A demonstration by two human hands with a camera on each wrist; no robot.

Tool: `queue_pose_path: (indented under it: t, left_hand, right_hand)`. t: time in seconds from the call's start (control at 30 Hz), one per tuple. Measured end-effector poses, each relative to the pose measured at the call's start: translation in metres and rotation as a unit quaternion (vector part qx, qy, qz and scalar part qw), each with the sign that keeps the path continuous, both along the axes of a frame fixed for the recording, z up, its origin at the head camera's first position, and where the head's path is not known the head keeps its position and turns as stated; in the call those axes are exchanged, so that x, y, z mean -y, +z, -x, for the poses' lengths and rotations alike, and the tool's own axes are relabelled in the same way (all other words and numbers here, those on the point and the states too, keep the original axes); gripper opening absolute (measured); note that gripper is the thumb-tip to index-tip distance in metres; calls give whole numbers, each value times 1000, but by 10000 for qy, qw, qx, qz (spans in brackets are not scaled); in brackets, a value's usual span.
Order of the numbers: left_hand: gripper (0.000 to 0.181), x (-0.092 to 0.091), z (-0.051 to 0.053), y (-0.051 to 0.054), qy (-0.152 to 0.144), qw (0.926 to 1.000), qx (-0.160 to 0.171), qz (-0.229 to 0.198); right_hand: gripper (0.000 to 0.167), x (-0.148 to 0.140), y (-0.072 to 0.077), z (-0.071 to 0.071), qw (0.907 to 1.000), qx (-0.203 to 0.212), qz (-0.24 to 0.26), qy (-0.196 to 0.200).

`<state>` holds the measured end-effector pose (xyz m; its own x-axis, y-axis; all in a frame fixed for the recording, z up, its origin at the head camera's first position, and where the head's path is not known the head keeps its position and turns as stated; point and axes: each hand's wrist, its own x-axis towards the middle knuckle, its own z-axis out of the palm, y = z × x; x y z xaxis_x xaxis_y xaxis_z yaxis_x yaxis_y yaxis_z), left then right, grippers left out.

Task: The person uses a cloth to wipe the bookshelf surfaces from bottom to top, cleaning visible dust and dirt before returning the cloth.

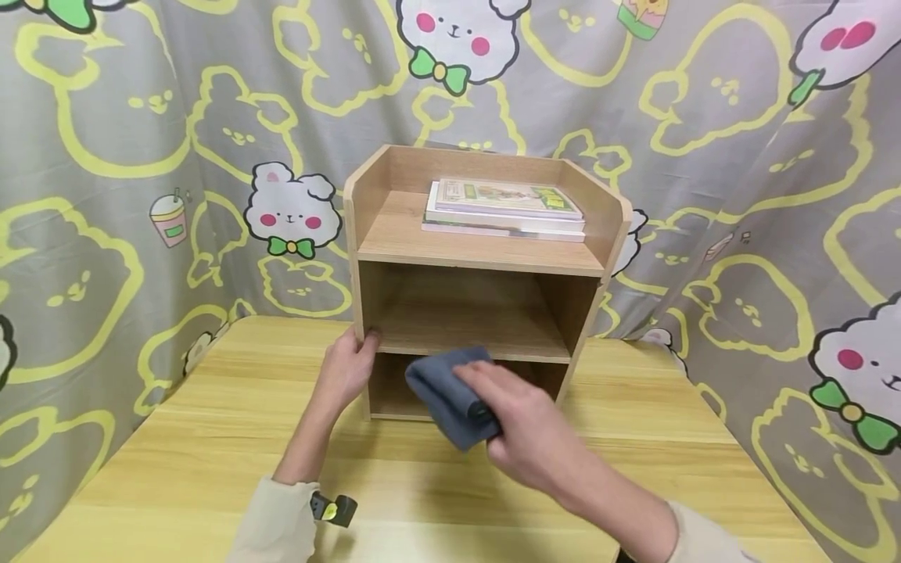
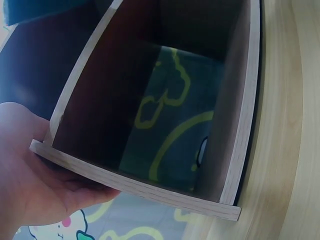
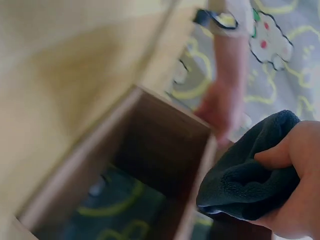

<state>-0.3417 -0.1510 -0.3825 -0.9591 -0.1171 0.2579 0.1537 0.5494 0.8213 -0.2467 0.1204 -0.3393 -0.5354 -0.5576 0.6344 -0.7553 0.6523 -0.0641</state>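
A small wooden shelf stands upright on the table, its open compartments facing me. At the shelf's left side panel, my left hand grips the front edge near the middle board; the left wrist view shows the thumb on the inner side and fingers behind the panel. A folded dark blue-grey cloth is held in my right hand, in front of the lower compartment. From the right wrist view, the thumb presses into the folds of the cloth.
Several stacked books lie on the shelf's top board, between raised sides. The light wood table extends around the shelf. A patterned grey curtain hangs behind and at both sides. A dark wrist device sits at the left sleeve.
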Motion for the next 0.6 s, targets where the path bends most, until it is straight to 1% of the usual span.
queue_pose_path:
  t: [0.13, 0.23, 0.33, 0.47, 0.57, 0.6]
  left_hand:
    - [32, 3, -1, 0, 32, 10000, 27, 49]
    - [32, 2, 0, -1, 98, 9999, -13, 77]
    - [33, 2, -1, 0, 45, 10000, -31, 52]
    - [34, 1, 0, -1, 2, 10000, 19, 32]
    - [34, 1, 1, -1, 14, 10000, 16, 72]
    - [34, 1, 1, -1, 4, 10000, 11, 84]
  right_hand:
    - [73, 8, -29, 2, 9989, 348, -298, 79]
    - [69, 11, -46, 6, 9964, 645, -555, -21]
    - [65, 13, -60, 10, 9917, 984, -805, -193]
    - [62, 13, -78, 14, 9797, 1590, -1171, -349]
    - [61, 11, -86, 15, 9665, 2075, -1442, -459]
    - [63, 10, -88, 14, 9604, 2272, -1531, -511]
